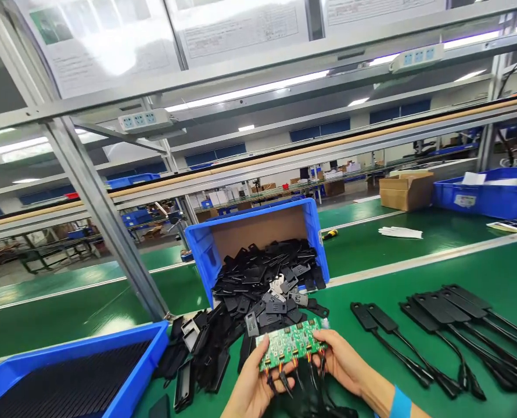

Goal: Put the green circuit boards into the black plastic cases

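Observation:
A green circuit board panel [291, 343] with several cables plugged along its near edge is held up between my two hands. My left hand [253, 374] grips its left end, thumb on top and fingers beneath. At the right end, my right hand [343, 360] pinches the board with the thumb over its corner; a blue band circles that wrist. Black cables [313, 386] hang from the board toward the bench. Just beyond it, black plastic covers [271, 307] spill out of a tipped blue bin [322, 249].
Finished-looking black cased cables [441, 307] lie in a row at right. A blue tray [158, 348] of black parts stands at left, beside loose black housings [210, 348]. Farther back are a white glove [400, 232], a cardboard box [400, 193] and a blue crate [467, 200].

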The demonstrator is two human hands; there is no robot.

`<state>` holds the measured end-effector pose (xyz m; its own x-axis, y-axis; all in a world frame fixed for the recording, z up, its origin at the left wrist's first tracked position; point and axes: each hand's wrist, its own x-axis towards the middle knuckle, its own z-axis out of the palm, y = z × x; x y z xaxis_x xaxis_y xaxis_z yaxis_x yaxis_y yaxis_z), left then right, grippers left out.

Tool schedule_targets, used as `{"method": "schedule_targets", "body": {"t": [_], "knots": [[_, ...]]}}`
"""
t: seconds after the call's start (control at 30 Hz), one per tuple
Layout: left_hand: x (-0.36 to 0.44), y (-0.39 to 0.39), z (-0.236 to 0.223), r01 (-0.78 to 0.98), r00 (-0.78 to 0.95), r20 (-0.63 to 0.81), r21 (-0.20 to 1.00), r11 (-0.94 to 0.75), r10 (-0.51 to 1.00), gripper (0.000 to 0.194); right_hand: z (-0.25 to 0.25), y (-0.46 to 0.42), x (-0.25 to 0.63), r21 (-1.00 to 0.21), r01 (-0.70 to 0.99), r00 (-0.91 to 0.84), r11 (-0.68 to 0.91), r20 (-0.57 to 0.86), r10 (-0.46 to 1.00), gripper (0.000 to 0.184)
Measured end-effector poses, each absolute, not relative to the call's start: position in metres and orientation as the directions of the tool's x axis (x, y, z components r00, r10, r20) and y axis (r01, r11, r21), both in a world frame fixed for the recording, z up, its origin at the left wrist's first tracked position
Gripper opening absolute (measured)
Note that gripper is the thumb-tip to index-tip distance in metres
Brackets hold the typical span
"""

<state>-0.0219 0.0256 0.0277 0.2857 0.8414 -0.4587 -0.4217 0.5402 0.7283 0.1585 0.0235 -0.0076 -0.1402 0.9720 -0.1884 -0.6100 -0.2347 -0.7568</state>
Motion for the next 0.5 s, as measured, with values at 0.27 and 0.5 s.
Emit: {"method": "schedule_targets", "body": {"t": [0.27,0.5], "knots": [[-0.026,0.02,0.006,-0.278,0.2,-0.424,0.84,0.466,0.884,0.041,-0.01,0.014,0.15,-0.876,-0.382,-0.205,-0.294,-0.23,0.951,0.037],[-0.021,0.014,0.002,-0.308,0.216,-0.332,0.869,0.387,0.918,0.038,-0.006,0.011,0.149,-0.932,-0.269,-0.149,-0.244,-0.21,0.966,0.045]]}}
